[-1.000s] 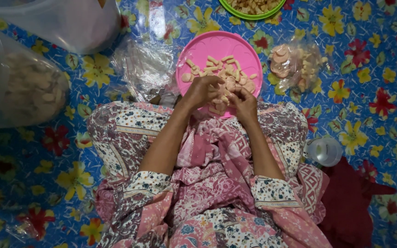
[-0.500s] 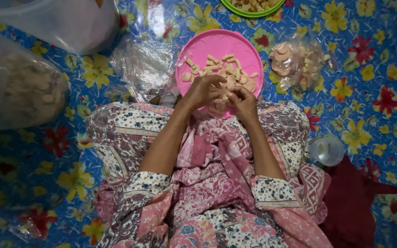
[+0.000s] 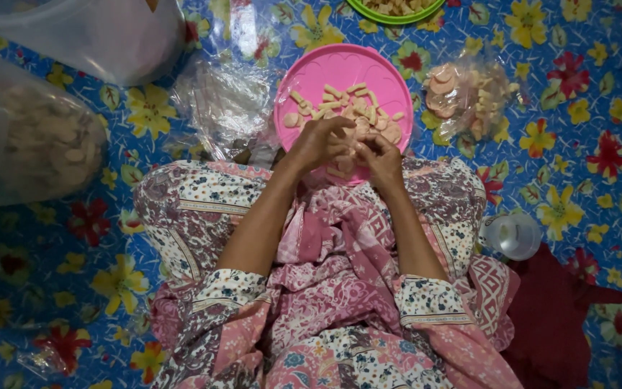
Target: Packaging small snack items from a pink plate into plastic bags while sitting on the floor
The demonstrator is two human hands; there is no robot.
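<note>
**Floor mat inventory: crackers, containers and two hands, listed left to right**

1. Large clear plastic jar with a green lid point(image 3: 30, 140), lying on its side at the far left of the blue floral plastic floor mat point(image 3: 599, 94); pale round crackers show through its wall.
2. Second clear plastic tub point(image 3: 102, 32), top left, contents not readable.
3. Empty crinkled clear plastic bags point(image 3: 228, 108), a loose heap just left of the plate.
4. Round pink plastic plate point(image 3: 347, 68), centre top, its near edge touching the person's patterned pink skirt point(image 3: 325, 238). It carries pale beige crackers point(image 3: 340, 104): short sticks and small flat discs, matt and dry-looking, scattered in one loose layer over the plate's near half; the far half is bare.
5. Left hand point(image 3: 318, 140), over the plate's near edge, fingers curled inward toward the other hand. It appears to pinch something small; what exactly cannot be told.
6. Right hand point(image 3: 381, 155), touching the left at the fingertips, fingers bent likewise, with a few crackers lying just under and between both hands.
7. Green-rimmed bowl of crackers point(image 3: 396, 9), top edge, cut off by the frame.
8. Filled clear plastic bag of crackers point(image 3: 469, 97), just right of the plate.
9. Small translucent white plastic cup point(image 3: 511, 236), on its side beside the right knee.
10. Dark red cloth point(image 3: 552, 317), lower right.
</note>
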